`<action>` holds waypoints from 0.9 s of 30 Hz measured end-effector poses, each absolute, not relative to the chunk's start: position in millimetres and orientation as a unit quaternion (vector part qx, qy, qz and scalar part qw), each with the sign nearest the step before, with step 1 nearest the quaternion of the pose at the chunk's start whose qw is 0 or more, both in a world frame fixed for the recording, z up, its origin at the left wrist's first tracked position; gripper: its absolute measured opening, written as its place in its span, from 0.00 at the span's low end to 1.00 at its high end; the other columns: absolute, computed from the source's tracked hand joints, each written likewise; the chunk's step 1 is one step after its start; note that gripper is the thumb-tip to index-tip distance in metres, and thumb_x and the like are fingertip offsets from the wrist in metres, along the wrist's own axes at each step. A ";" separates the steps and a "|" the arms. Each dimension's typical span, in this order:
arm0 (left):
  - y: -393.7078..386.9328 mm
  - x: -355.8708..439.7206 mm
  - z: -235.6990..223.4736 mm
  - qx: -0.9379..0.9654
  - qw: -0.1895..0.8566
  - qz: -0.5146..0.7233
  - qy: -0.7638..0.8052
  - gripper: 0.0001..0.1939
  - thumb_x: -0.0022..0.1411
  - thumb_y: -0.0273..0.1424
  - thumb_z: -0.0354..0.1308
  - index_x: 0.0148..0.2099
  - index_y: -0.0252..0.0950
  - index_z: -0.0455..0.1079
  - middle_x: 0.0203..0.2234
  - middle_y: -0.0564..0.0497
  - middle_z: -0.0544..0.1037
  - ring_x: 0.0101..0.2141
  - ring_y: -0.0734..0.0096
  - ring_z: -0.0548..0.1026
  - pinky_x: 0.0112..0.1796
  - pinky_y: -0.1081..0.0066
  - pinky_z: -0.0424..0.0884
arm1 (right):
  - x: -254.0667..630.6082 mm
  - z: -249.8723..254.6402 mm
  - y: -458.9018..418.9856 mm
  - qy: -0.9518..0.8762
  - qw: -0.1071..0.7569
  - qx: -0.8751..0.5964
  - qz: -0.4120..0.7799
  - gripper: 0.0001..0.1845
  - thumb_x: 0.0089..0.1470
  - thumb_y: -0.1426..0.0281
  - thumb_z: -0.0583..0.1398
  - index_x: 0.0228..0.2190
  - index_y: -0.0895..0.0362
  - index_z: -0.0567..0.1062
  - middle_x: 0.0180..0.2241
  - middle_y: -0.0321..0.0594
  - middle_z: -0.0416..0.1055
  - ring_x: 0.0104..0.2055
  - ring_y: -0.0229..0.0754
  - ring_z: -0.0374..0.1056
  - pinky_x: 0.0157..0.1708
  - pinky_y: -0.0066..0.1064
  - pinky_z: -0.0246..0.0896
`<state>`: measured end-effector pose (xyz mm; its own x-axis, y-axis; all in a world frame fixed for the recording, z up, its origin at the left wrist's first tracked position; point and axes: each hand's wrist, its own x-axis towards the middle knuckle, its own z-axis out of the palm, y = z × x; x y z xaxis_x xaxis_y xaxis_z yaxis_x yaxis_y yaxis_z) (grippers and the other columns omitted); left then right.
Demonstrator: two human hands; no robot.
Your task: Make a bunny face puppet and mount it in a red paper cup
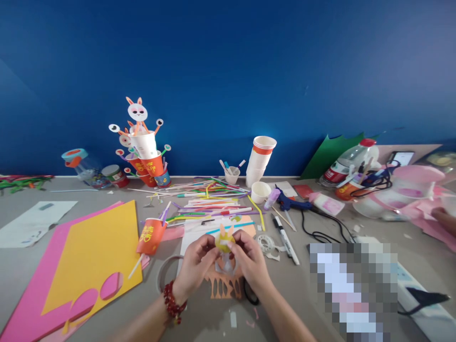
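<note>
Between my left hand [195, 259] and my right hand [252, 260] is a small yellow paper circle [221, 243] with two peach paper ears [226, 229] standing up from it. My left fingers pinch its left side. On the other side, my right thumb and fingers close on it, with a whitish strip by the thumb. Below the hands lies a peach paper sheet [224, 288] with shapes cut out. Partly behind my left wrist is a roll of tape [166, 273]. White paper [185, 242] lies under and beyond the hands.
Pink and yellow card sheets [96, 247] and an orange paper cup [152, 236] lie left. Rabbit-decorated cups [144, 145] and stacked white cups [259, 161] stand behind coloured sticks [210, 202]. Rightward are a black marker [286, 240], a blue glue gun [290, 203] and another person's hand [443, 216].
</note>
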<state>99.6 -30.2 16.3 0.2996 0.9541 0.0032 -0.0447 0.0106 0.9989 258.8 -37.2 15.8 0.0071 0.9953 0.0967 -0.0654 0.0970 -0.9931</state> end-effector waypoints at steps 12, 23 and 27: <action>-32.1 98.8 15.0 0.565 0.561 0.456 0.396 0.10 0.66 0.36 0.56 0.35 0.35 0.68 0.28 0.51 0.72 0.29 0.71 0.72 0.32 0.73 0.69 | 258.0 10.1 -35.5 -0.462 0.519 -0.434 0.574 0.16 0.53 0.59 0.63 0.25 0.56 0.65 0.20 0.31 0.65 0.21 0.35 0.61 0.22 0.26 0.56; -30.0 97.3 17.1 0.638 0.449 0.429 0.456 0.10 0.66 0.33 0.52 0.32 0.35 0.67 0.25 0.53 0.71 0.27 0.71 0.68 0.29 0.75 0.64 | 265.1 32.4 -40.4 -0.724 0.534 -0.426 0.093 0.07 0.57 0.77 0.60 0.37 0.53 0.74 0.33 0.40 0.74 0.38 0.45 0.68 0.40 0.38 0.64; -31.0 96.6 21.8 0.696 0.371 0.400 0.467 0.09 0.66 0.31 0.52 0.33 0.36 0.67 0.26 0.52 0.72 0.28 0.70 0.70 0.30 0.74 0.64 | 262.6 35.1 -40.1 -0.777 0.462 -0.422 0.067 0.06 0.59 0.77 0.59 0.36 0.55 0.75 0.32 0.42 0.75 0.36 0.46 0.67 0.38 0.39 0.64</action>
<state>96.6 -31.0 21.8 0.2437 0.9469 0.2100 0.3540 -0.2884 0.8897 262.6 -40.1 35.1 -0.2170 0.7178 0.6616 0.5947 0.6347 -0.4935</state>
